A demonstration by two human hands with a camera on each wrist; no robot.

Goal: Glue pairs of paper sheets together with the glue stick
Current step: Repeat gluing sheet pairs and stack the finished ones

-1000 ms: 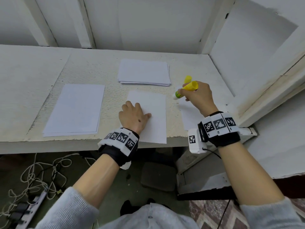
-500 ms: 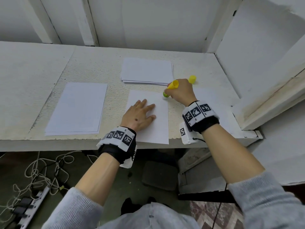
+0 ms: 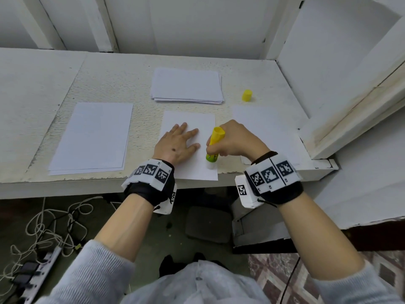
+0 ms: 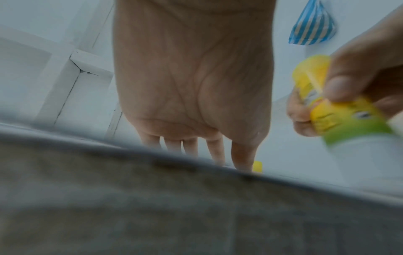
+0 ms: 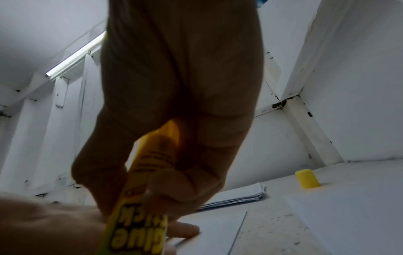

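The desk [image 3: 105,75] under me was a white, rough-painted slab with a pebbled patch in its middle, set into a corner of white panelled walls; its front edge was chipped and stained; below it lay a dim floor with a tangle of pale cable [image 3: 50,229] and a power strip [image 3: 32,275].

My left hand [image 3: 177,145] lay flat with fingers spread on the middle paper sheet [image 3: 188,119], whose near edge hung slightly over the desk's lip; my right hand [image 3: 236,139] was curled round the glue stick [image 3: 213,145], a yellow tube with a green band, held tilted with its white end down on that sheet's right edge near the front.

A thin stack of two sheets [image 3: 92,137] lay flat to the left; a thicker, slightly fanned pile of paper [image 3: 186,85] sat behind the middle sheet; another single sheet [image 3: 258,119] lay to the right, partly under my right wrist; the small yellow cap [image 3: 247,95] stood upright well behind it, near the wall.

The right wrist view showed the black "glue" lettering on the glue stick [image 5: 139,224], the cap [image 5: 307,178], and a lit tube lamp [image 5: 74,57] overhead; the left wrist view, blurred, showed the palm side of my left hand [image 4: 194,86], the desk's grey underside filling its lower half, and a blue striped bag [image 4: 311,29] hanging on the wall, which the head view missed.
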